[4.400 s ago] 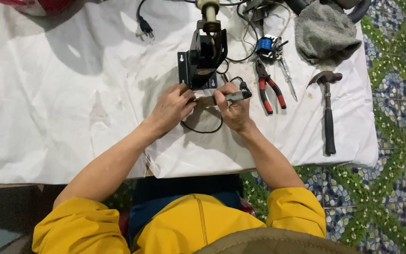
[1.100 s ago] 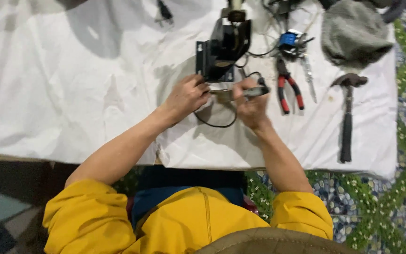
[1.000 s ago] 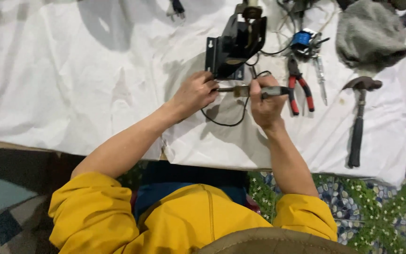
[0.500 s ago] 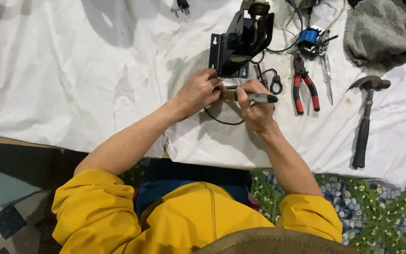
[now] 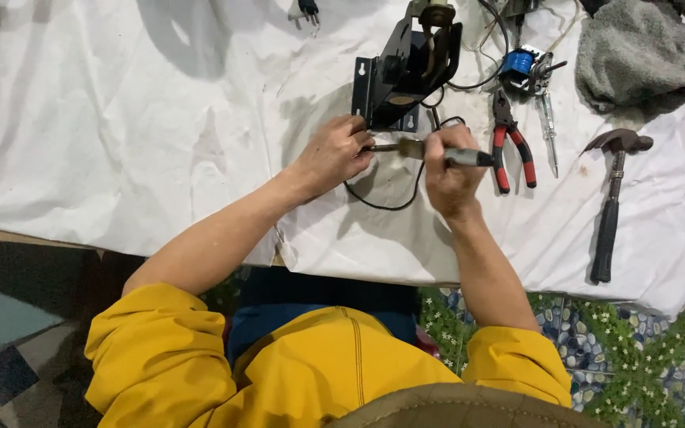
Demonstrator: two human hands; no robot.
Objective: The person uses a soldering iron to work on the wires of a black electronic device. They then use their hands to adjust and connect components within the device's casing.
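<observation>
Makeshift repair bench, prob. in a home rather than a proper workshop. White cloth (image 5: 120,119) thrown over the table as work surface. Hand tools laid out on it: red-handled pliers (image 5: 510,147), claw hammer (image 5: 612,198), screwdriver (image 5: 549,135), small blue coil part (image 5: 521,63), loose black wires, grey rag (image 5: 636,51). Floor w/ pebble-and-flower pattern covering (image 5: 660,357) looks domestic.

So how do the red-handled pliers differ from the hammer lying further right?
The pliers have red grips and two handles spread apart; the hammer has one long dark handle with a dark claw head. The pliers are shorter and lie close to the right hand; the hammer lies apart, near the cloth's edge. Both rest untouched on the white cloth.
</observation>
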